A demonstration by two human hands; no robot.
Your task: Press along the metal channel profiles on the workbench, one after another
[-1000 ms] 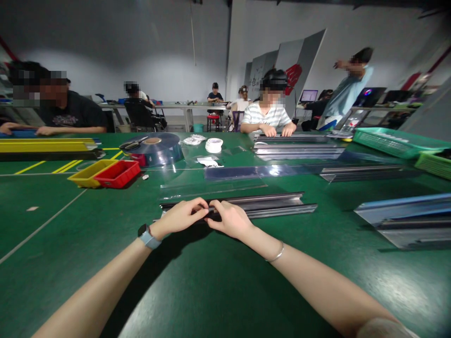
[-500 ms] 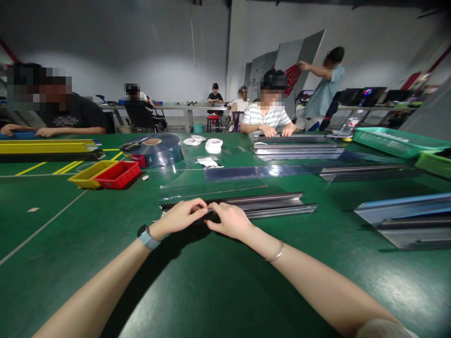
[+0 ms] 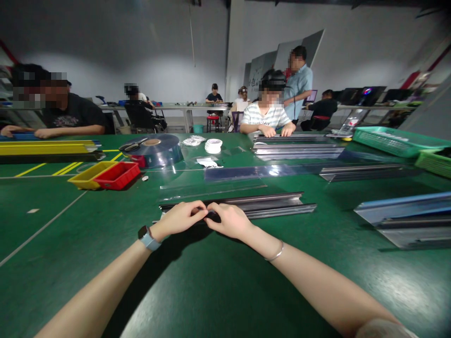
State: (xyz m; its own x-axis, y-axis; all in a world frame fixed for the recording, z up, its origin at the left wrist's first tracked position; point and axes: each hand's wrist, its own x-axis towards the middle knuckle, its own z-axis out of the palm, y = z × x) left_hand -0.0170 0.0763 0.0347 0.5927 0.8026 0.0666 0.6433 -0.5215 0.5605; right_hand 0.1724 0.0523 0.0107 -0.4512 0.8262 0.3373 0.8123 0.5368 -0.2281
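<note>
A long dark metal profile (image 3: 275, 204), shaped like an open channel, lies crosswise on the green table in front of me. My left hand (image 3: 183, 215) is closed over its left half, thumb and forefinger curled together at the near rail. Right beside it my right hand (image 3: 227, 219) is closed on the same stretch, its fingertips nearly meeting the left ones. A dark bit of the rail shows under the right fingers. Whether a small piece is pinched between the fingertips is hidden. Just behind the profile lies a clear plastic strip (image 3: 214, 188).
Yellow (image 3: 82, 177) and red bins (image 3: 121, 176) stand left, before a clear film roll (image 3: 162, 152). White tape rolls (image 3: 213, 146) sit mid-table. More profiles (image 3: 408, 220) lie right, with a green basket (image 3: 398, 141) behind. A co-worker (image 3: 268, 115) handles profiles (image 3: 299, 150) opposite.
My hands stay at the same spot on the profile, with only slight finger movement. In the background, the standing person has lowered an arm and moved left, uncovering a seated person.
</note>
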